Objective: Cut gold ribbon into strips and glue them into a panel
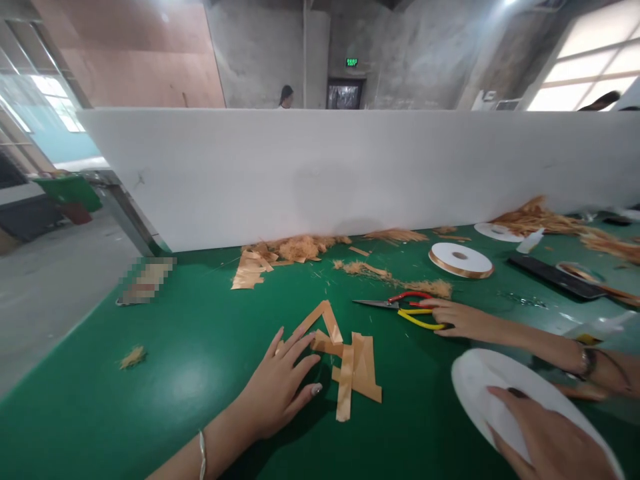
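My left hand [287, 383] lies with fingers spread on the green table, fingertips at the edge of some cut ribbon pieces [345, 380]. These are flat, gold-tan and overlapping; one is folded into a peak. Low at the right, my right hand [540, 430] grips a large white spool [475, 373], which is tilted and slightly blurred. Part of that spool hides behind the fingers. Beyond it, another person's hand [460, 320] reaches in from the right and touches the handles of scissors [410, 310], one red and one yellow. Their blades point left.
A white spool of gold ribbon [460, 259] lies at the back right, near a black tray [555, 277] and a white bottle [531, 240]. Frayed tan fibres [300, 248] line the white partition [310, 173]. A pixelated object [147, 280] sits at the left edge.
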Available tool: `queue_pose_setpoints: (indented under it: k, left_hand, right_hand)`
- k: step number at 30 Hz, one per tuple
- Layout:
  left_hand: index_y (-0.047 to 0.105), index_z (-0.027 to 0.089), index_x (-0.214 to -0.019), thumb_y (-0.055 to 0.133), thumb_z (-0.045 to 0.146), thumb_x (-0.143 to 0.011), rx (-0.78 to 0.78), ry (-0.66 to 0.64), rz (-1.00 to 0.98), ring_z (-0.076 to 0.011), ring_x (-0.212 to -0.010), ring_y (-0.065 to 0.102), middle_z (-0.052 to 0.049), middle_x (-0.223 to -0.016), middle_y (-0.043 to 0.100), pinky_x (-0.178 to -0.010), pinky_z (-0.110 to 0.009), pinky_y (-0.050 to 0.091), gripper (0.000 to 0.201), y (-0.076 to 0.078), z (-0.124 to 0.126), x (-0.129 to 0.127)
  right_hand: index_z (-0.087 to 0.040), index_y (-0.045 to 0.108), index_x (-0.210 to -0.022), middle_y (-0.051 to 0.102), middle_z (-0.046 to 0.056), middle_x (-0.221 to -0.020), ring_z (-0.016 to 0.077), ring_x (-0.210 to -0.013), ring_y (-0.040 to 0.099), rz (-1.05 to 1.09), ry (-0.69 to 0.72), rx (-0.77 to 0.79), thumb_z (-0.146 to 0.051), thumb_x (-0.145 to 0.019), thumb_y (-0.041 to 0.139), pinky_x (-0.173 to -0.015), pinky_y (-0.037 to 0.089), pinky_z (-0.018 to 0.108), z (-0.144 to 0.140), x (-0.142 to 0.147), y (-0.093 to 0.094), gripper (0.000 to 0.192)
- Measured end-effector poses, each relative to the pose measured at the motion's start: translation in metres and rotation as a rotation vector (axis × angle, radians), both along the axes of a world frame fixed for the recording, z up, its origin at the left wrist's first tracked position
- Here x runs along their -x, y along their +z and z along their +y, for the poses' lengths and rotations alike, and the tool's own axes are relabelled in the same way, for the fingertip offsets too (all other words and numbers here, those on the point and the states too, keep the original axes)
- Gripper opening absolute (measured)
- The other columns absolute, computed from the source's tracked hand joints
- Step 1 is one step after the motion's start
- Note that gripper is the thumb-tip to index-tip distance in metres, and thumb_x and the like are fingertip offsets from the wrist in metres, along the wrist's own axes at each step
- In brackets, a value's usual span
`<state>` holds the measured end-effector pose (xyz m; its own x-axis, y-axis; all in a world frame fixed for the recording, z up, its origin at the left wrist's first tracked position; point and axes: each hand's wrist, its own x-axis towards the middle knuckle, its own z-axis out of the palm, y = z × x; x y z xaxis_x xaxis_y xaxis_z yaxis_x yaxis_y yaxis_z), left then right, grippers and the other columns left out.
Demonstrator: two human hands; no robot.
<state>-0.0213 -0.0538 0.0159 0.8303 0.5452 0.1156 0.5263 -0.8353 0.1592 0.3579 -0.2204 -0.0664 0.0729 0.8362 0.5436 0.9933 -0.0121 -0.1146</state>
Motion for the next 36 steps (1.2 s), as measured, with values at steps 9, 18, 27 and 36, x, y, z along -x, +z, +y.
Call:
queue_pose_setpoints:
  k: [9,18,27,36]
  left_hand:
    - [0.054,0.021,-0.115,0.038,0.033,-0.092,0.222,0.042,-0.264,-0.0247,-0.13,0.037,-0.007,-0.132,0.051,-0.111,-0.052,0.02,0.03,0.013,-0.007,-0.005]
    - [0.045,0.022,-0.13,0.048,0.054,-0.084,1.237,0.134,-1.089,-0.0293,-0.12,0.047,-0.01,-0.131,0.052,-0.095,-0.044,0.044,0.056,0.037,-0.01,-0.041]
    - [0.052,0.021,-0.116,0.051,0.051,-0.084,0.886,0.313,-1.297,-0.0225,-0.107,0.053,-0.006,-0.112,0.059,-0.093,-0.035,0.042,0.044,0.046,0.029,-0.04]
    - [0.04,0.019,-0.124,0.05,0.039,-0.087,0.195,0.415,-1.075,-0.0231,-0.103,0.053,-0.011,-0.114,0.055,-0.089,-0.039,0.04,0.044,0.03,0.099,-0.04]
  right_hand:
    - [-0.024,0.043,-0.12,0.057,0.013,-0.117,0.0311,-0.106,0.057,0.146,0.262,-0.082,-0.019,-0.08,0.041,-0.077,0.051,0.041,0.03,0.08,0.062,0.04]
    - [-0.02,0.044,-0.107,0.058,0.01,-0.1,0.0222,-0.103,0.055,-0.044,0.755,-0.349,-0.002,-0.075,0.041,-0.094,0.039,0.05,0.118,0.146,0.096,0.037]
    - [-0.021,0.037,-0.115,0.052,0.014,-0.118,0.0257,-0.118,0.046,0.058,0.852,-0.338,-0.008,-0.077,0.046,-0.094,0.042,0.05,0.197,0.178,0.084,0.041]
    - [-0.022,0.048,-0.115,0.061,0.009,-0.108,0.0219,-0.096,0.059,0.624,0.628,0.203,-0.042,-0.085,0.049,-0.08,0.049,0.039,0.235,0.178,0.145,0.036]
